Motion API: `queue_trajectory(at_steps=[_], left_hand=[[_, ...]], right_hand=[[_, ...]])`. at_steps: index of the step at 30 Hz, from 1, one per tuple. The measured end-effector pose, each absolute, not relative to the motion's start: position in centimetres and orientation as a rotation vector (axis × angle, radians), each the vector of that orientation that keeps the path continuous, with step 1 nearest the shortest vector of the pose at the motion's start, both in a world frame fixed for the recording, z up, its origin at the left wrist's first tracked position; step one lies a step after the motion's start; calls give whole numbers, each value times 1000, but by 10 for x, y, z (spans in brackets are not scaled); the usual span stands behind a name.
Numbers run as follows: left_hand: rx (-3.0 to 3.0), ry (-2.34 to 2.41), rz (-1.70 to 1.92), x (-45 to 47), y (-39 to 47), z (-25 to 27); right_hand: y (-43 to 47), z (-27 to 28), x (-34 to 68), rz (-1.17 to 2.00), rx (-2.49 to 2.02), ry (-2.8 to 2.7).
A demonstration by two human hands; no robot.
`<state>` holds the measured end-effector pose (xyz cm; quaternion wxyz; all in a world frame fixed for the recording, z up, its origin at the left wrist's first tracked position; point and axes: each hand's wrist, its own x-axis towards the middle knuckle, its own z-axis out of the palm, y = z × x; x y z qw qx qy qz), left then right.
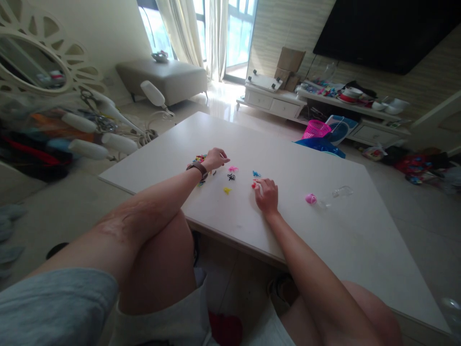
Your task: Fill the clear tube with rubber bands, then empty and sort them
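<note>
My left hand [216, 157], with a brown watch on its wrist, hovers just beyond a mixed heap of small coloured elastic bands [199, 158], partly hidden by the wrist. Its fingers reach to the right, slightly apart, with nothing visible in them. Close by lie a pink bunch [233, 168], a black bunch [231, 177] and a yellow bunch [227, 191]. My right hand [267, 194] rests on the table, its fingertips closed around a red elastic band [254, 185] at the red bunch. Just past those fingers is a blue bunch [256, 174].
On the right of the white table [324, 250] lie a pink egg-shaped object [310, 198] and a clear plastic container [342, 191]. A pink basket [317, 129] stands beyond the far edge. A lamp with white shades [153, 93] is at the left.
</note>
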<state>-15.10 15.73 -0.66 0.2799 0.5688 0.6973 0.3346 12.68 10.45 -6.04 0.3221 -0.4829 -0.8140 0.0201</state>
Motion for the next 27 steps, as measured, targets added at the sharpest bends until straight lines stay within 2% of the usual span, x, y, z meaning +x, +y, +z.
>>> queue_trajectory(at_steps=[11,18,27], left_hand=[[1382,1911,871,-173,150,9],[1481,2058,498,-177,144,16],[1534,2091,171,-169,164,-6]], right_hand=[[111,-66,128,0,-1400,-2097],[111,-66,129,-28,-1410,-2095],[109,-63,128,-17,-1415,-2126]])
